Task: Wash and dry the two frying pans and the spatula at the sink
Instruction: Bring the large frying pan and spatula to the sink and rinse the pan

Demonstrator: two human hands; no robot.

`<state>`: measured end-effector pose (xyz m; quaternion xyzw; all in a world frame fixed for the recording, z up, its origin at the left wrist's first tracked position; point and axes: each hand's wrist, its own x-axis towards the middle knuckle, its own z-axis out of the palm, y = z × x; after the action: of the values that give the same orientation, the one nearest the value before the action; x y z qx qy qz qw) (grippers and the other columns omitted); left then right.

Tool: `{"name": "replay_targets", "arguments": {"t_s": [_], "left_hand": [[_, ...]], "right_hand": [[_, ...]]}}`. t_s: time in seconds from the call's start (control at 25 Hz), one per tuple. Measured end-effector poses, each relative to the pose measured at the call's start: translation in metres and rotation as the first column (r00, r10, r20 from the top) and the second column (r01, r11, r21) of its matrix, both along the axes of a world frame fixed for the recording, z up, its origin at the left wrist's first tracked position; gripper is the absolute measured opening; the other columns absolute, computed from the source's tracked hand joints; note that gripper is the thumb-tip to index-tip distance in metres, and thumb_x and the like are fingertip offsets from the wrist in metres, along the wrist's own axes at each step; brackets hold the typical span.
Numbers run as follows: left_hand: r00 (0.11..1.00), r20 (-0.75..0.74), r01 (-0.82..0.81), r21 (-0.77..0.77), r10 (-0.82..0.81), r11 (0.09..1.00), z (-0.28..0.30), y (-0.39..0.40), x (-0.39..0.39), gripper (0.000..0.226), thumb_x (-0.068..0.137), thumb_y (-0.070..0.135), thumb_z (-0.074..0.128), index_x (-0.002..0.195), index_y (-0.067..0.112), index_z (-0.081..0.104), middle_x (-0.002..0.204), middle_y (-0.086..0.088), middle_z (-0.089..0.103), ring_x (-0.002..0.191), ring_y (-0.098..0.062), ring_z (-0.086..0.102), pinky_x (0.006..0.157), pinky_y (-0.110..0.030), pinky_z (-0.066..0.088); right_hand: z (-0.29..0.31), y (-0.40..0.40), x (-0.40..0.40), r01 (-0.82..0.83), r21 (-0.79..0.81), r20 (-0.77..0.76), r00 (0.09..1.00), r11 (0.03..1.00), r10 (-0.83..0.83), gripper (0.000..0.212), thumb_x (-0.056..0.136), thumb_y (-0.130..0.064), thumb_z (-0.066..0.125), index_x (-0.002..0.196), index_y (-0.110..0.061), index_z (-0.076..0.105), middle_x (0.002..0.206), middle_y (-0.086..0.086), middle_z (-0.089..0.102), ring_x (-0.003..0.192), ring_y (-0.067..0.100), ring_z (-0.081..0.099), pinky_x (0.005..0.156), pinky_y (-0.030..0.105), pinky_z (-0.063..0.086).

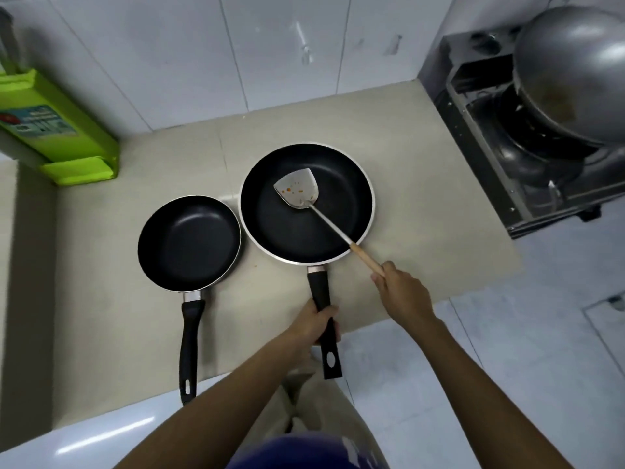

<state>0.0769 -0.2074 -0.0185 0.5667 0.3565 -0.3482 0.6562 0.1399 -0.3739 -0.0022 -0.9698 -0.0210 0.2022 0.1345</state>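
Small frying pan (pixel 188 242) on the worktop (pixel 422 238), handle toward the viewer. Large frying pan (pixel 306 203) beside it; left hand (pixel 313 324), fingers wrapped, grips its near-pointing handle. Spatula (pixel 297 192) lies diagonally, blade in-pan; right hand (pixel 400 289) pinches its wooden end.

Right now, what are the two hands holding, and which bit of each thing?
The left hand grips the big frying pan by its black handle. The right hand holds the spatula by the end of its wooden handle.
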Motion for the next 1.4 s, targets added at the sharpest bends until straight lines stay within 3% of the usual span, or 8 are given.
{"name": "replay_targets", "arguments": {"t_s": [0.2,0.36,0.48,0.64,0.84,1.04,1.2,1.4], "left_hand": [[0.994,0.104,-0.055,0.255,0.030,0.965,-0.021,0.022,-0.019,0.014,0.091,0.016,0.059,0.099,0.008,0.050,0.062,-0.008,0.052,0.047,-0.020,0.049,0.053,-0.035,0.047],[0.995,0.104,-0.022,0.320,-0.012,0.947,-0.022,0.064,-0.010,0.012,0.087,0.011,0.060,0.078,0.009,0.052,0.052,-0.006,0.050,0.035,-0.019,0.044,0.040,-0.027,0.041],[0.992,0.099,0.038,0.385,-0.083,0.922,-0.016,0.083,0.000,0.011,0.085,0.010,0.059,0.080,0.008,0.049,0.055,-0.007,0.047,0.035,-0.018,0.041,0.036,-0.024,0.037],[0.966,0.166,0.051,0.626,-0.197,0.778,-0.004,0.081,0.013,0.010,0.080,0.016,0.061,0.080,0.007,0.056,0.062,-0.010,0.055,0.045,-0.024,0.050,0.035,-0.024,0.041],[0.958,0.206,0.029,0.619,-0.198,0.785,0.015,0.066,0.031,0.011,0.076,0.016,0.062,0.075,0.007,0.056,0.060,-0.011,0.054,0.041,-0.025,0.047,0.036,-0.025,0.040],[0.937,0.314,-0.070,0.596,-0.152,0.800,0.061,0.105,0.045,0.009,0.078,0.011,0.063,0.072,0.007,0.057,0.050,-0.003,0.049,0.034,-0.014,0.040,0.035,-0.024,0.035],[0.927,0.337,-0.149,0.730,-0.162,0.667,0.113,0.179,0.025,0.016,0.076,0.013,0.065,0.062,0.011,0.057,0.046,0.001,0.050,0.037,-0.014,0.045,0.039,-0.024,0.036],[0.932,0.359,-0.319,0.739,0.054,0.593,0.165,0.279,-0.079,0.014,0.075,0.009,0.062,0.067,0.008,0.051,0.051,-0.005,0.047,0.037,-0.017,0.038,0.035,-0.023,0.031]], "right_hand": [[0.009,-0.008,-0.007,0.045,-0.021,0.054,0.998,0.999,-0.044,0.028,0.100,-0.036,0.040,0.104,-0.010,0.049,0.078,0.004,0.057,0.061,0.021,0.045,0.045,0.023,0.021],[0.014,-0.020,-0.008,0.133,0.025,0.016,0.991,0.991,-0.134,0.025,0.100,-0.036,0.041,0.102,-0.012,0.048,0.066,-0.001,0.048,0.057,0.023,0.045,0.046,0.027,0.026],[0.014,-0.024,-0.006,0.156,0.056,0.000,0.988,0.986,-0.156,0.024,0.099,-0.037,0.042,0.101,-0.014,0.049,0.064,-0.001,0.050,0.057,0.024,0.048,0.049,0.029,0.031],[0.018,-0.025,-0.001,0.207,0.089,0.006,0.978,0.974,-0.208,0.022,0.098,-0.037,0.045,0.099,-0.016,0.051,0.064,-0.003,0.052,0.055,0.017,0.049,0.050,0.028,0.033],[0.037,-0.027,0.009,0.240,0.075,0.095,0.964,0.968,-0.247,0.019,0.097,-0.036,0.048,0.100,-0.017,0.054,0.067,-0.001,0.056,0.054,0.016,0.049,0.047,0.025,0.030],[0.074,-0.008,0.039,0.146,0.133,0.222,0.959,0.980,-0.173,0.022,0.097,-0.040,0.046,0.092,-0.019,0.050,0.068,0.001,0.056,0.058,0.022,0.053,0.049,0.028,0.034],[0.099,0.056,0.059,-0.027,0.139,0.271,0.963,0.990,-0.012,0.024,0.096,-0.042,0.044,0.091,-0.019,0.049,0.074,0.003,0.059,0.075,0.032,0.061,0.058,0.033,0.041],[0.132,0.180,0.039,-0.326,0.199,0.322,0.912,0.924,0.253,0.023,0.096,-0.042,0.044,0.089,-0.020,0.046,0.072,0.001,0.056,0.075,0.033,0.059,0.056,0.032,0.037]]}}
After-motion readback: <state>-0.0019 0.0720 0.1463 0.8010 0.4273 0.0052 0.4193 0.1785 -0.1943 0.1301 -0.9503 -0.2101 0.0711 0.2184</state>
